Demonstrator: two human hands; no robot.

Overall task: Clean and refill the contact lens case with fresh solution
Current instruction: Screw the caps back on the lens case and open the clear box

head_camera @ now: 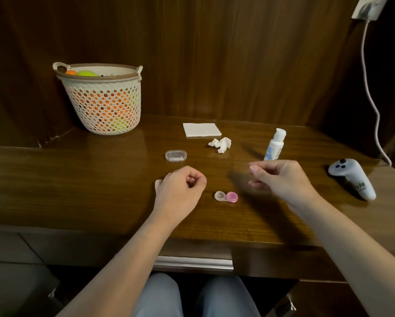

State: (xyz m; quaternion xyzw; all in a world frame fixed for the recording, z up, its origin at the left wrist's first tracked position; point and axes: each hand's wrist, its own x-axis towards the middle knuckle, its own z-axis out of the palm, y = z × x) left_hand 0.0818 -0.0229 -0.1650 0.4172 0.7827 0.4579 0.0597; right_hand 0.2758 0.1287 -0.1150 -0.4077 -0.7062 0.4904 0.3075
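From the head camera, the contact lens case lies on the wooden desk between the two hands, touched by neither. Its pink side looks capped; the pale side looks open or clear-topped, and I cannot tell which. The left hand rests on the desk just left of the case, fingers curled into a loose fist, and it seems to hold nothing. The right hand hovers right of the case, blurred, fingers bent with thumb near fingertips; whether it pinches something small I cannot tell. The solution bottle stands upright behind that hand, cap on. A crumpled tissue lies near a folded one, which suggests wiping is done. I judge refilling either finished or still to come; the picture doesn't settle it.
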